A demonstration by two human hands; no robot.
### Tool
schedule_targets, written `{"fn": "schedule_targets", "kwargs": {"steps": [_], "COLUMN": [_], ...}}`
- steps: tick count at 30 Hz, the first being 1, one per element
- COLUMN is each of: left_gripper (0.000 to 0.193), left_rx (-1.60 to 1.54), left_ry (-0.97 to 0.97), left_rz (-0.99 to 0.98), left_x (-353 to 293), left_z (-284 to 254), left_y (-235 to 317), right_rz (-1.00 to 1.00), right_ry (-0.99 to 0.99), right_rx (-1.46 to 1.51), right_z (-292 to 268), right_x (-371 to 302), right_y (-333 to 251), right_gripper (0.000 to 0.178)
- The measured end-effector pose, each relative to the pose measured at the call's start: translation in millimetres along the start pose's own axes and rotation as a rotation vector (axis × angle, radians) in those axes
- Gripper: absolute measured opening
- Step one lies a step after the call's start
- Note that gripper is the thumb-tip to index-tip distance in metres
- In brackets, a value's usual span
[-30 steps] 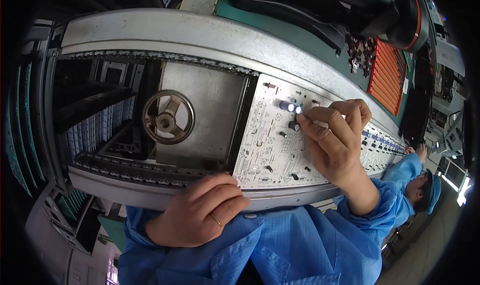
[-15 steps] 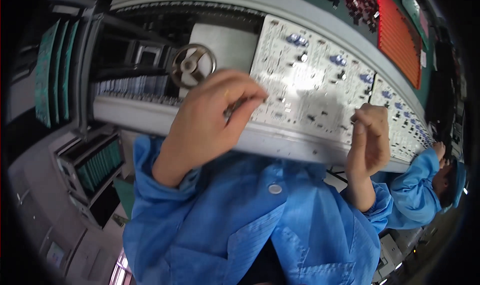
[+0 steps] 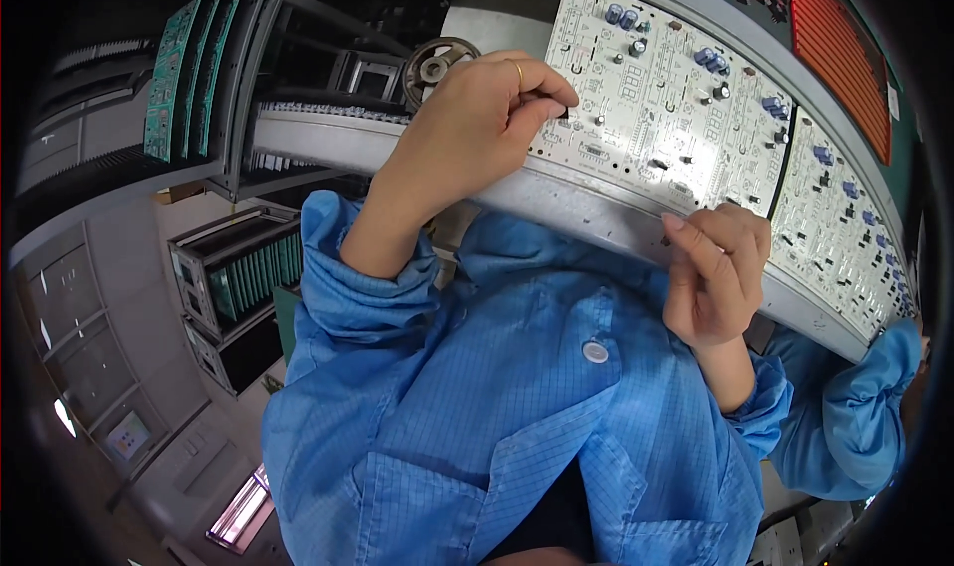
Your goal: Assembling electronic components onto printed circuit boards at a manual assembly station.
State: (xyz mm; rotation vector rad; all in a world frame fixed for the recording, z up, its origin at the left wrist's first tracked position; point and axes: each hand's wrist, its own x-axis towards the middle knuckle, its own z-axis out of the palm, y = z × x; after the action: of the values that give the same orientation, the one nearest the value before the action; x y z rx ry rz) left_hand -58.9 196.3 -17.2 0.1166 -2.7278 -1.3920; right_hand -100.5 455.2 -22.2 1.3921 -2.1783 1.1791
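A white circuit board [image 3: 618,134] fitted with blue capacitors and small black parts lies on the conveyor. My left hand [image 3: 462,129], with a ring on one finger, pinches a small black electronic component [image 3: 564,115] between thumb and forefinger, right at the board's left part. Whether the component touches the board I cannot tell. My right hand [image 3: 723,273] is curled over the conveyor's near rail, in front of the board. Its thumb and fingers are drawn together, and a tiny dark thing shows at the tips, too small to name.
The metal near rail [image 3: 586,208] runs between me and the boards. More white boards [image 3: 835,228] follow on the right, where a co-worker's blue sleeve [image 3: 855,417] shows. A handwheel [image 3: 434,67] stands left of the board. Green boards [image 3: 179,89] hang in a rack; an orange ribbed tray [image 3: 843,54] lies far right.
My left hand has come to the board's left part, its pinched component now plainly visible. My right hand has drawn back from the board's near edge to the rail. The whole view has shifted.
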Motion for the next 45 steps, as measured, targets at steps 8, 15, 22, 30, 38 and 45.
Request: {"fn": "schedule_targets", "kwargs": {"steps": [8, 15, 22, 30, 38, 45], "left_gripper": [0.015, 0.022, 0.024, 0.039, 0.057, 0.046], "left_rx": [0.152, 0.264, 0.085, 0.723, 1.346, 1.707], "left_ry": [0.023, 0.048, 0.074, 0.841, 0.707, 0.52], "left_rz": [0.243, 0.426, 0.255, 0.102, -0.708, -0.55], "left_x": [0.8, -10.7, -11.2, -14.2, -50.7, -47.7], "left_z": [3.1, 7.7, 5.0, -72.6, -229.4, -194.9], "left_y": [-0.7, -7.9, -3.0, -47.2, -126.9, -127.7], "right_rz": [0.036, 0.074, 0.095, 0.114, 0.118, 0.12], "right_ry": [0.044, 0.026, 0.041, -0.02, -0.035, -0.029], "right_rx": [0.011, 0.053, 0.089, 0.083, 0.172, 0.178], "right_z": [1.7, 2.8, 0.5, -25.6, -25.1, -19.9], "right_x": [0.4, 0.9, 5.9, -11.7, -16.0, -8.9], "right_y": [0.3, 0.0, 2.4, 1.7, -3.9, -1.0], "right_gripper": [0.034, 0.03, 0.027, 0.025, 0.021, 0.018]}}
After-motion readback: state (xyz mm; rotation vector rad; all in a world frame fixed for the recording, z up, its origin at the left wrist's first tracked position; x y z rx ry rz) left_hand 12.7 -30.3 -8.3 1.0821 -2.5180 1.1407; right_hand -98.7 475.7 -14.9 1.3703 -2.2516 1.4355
